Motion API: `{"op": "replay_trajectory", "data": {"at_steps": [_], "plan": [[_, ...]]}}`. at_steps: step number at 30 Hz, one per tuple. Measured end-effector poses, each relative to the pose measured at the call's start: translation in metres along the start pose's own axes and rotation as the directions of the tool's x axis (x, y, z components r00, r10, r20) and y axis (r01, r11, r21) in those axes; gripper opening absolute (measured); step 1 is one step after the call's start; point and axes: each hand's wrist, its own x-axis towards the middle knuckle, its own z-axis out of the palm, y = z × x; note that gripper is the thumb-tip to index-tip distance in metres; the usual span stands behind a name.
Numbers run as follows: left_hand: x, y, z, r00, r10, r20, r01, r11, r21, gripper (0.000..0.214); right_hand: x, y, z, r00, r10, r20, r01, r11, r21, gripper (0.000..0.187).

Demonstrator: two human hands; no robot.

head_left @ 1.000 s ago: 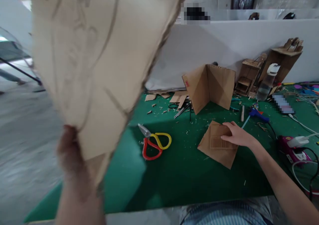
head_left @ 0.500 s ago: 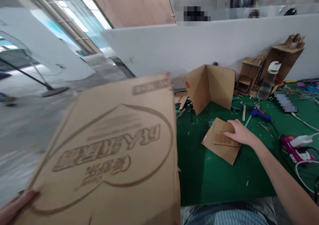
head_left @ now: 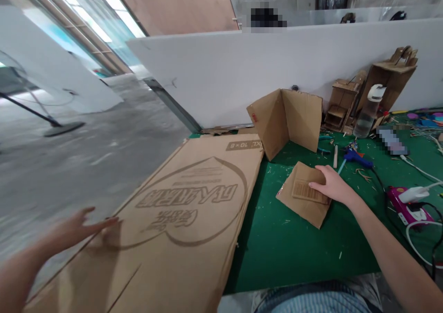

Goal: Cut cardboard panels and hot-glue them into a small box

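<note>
A large printed cardboard sheet (head_left: 204, 225) lies over the left part of the green table, its left side reaching past the table edge. At that left side is my left hand (head_left: 76, 232), fingers spread and thumb apart, its fingertips at the sheet's edge. I cannot tell whether they touch it. My right hand (head_left: 332, 183) is closed on a small stacked cardboard piece (head_left: 308, 190), thumb on top and fingers at its far edge. This piece rests on a larger square of cardboard (head_left: 304, 213) on the table. Part of both pieces is hidden under the hand.
A folded cardboard panel (head_left: 294, 121) stands behind the sheet. To its right are cardboard models (head_left: 341, 103), a water bottle (head_left: 368, 112), a blue glue gun (head_left: 360, 158) and a phone (head_left: 392, 140). A pink power strip (head_left: 410, 207) with cables lies at right. A white partition (head_left: 214, 77) borders the table's back.
The large cardboard sheet has come down from a raised tilt onto the table. My left hand has let go of its edge and spread its fingers. My right hand stays on the small piece.
</note>
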Motion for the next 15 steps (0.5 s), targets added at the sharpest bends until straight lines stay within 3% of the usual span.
{"op": "replay_trajectory", "data": {"at_steps": [2,4,6,8,10,13,15], "plan": [[-0.001,0.025,0.007,0.991,0.100,-0.090,-0.087,0.986,0.141,0.063,0.002,0.000,0.002,0.999,-0.028,-0.037,0.028,1.000,0.002,0.069],[-0.026,0.068,0.021,0.940,0.275,-0.203,-0.260,0.961,0.099,0.054,0.004,-0.003,0.004,0.992,-0.081,-0.092,0.082,0.997,0.005,0.065],[-0.070,0.122,0.045,0.885,0.439,-0.156,-0.457,0.883,-0.108,0.048,0.009,-0.012,0.004,0.976,-0.149,-0.157,0.152,0.988,0.004,0.062],[-0.118,0.178,0.074,0.771,0.637,0.003,-0.607,0.735,-0.303,0.048,0.016,-0.024,0.003,0.950,-0.219,-0.220,0.223,0.975,-0.007,0.057],[-0.156,0.226,0.106,0.674,0.734,0.079,-0.633,0.630,-0.451,0.068,0.024,-0.036,0.001,0.919,-0.277,-0.279,0.283,0.959,-0.020,0.046],[-0.177,0.274,0.148,0.639,0.748,0.177,-0.495,0.576,-0.650,0.072,0.032,-0.045,-0.007,0.863,-0.331,-0.381,0.347,0.937,-0.029,0.020],[-0.174,0.290,0.165,0.621,0.755,0.210,-0.551,0.612,-0.568,0.053,0.031,-0.042,-0.016,0.843,-0.314,-0.436,0.349,0.937,0.001,0.012]]}}
